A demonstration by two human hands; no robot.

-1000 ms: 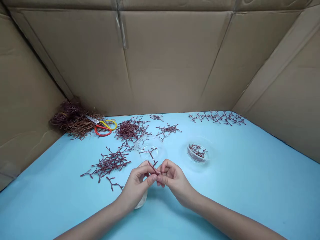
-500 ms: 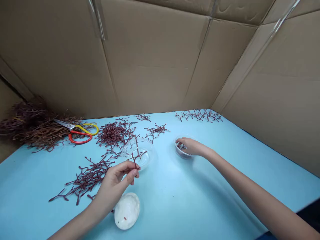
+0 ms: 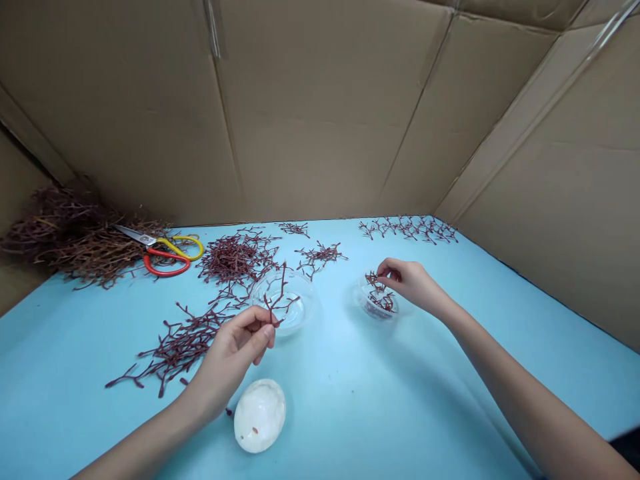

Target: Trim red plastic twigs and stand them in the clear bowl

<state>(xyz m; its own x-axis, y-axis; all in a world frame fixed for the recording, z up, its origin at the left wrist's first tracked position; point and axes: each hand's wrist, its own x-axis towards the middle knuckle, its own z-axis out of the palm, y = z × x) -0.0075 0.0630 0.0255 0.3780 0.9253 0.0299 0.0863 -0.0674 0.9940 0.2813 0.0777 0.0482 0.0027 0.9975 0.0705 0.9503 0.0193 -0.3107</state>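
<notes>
My left hand [image 3: 245,343] pinches a small branched reddish-brown twig [image 3: 281,293] between thumb and fingertips, its forks pointing up. Behind that twig stands a clear plastic bowl [image 3: 306,313]. My right hand [image 3: 407,280] is closed on a small dark red twig piece [image 3: 373,280] just above a second clear bowl [image 3: 363,303], which has short twig pieces [image 3: 384,303] inside. Below my left hand lies a white oval shell-like dish [image 3: 260,417] with a few small dark specks on it.
Left of my left hand spreads a pile of forked twigs [image 3: 175,350]. A denser twig heap [image 3: 233,257] lies behind. Scissors [image 3: 167,257] with red and yellow handles rest by a brush bundle [image 3: 85,240]. More twigs [image 3: 410,229] line the back right, before cardboard walls [image 3: 320,113].
My right hand has lifted from inside the right bowl to just above its rim, with a twig piece in its fingers. My left hand keeps its twig. The view has shifted slightly.
</notes>
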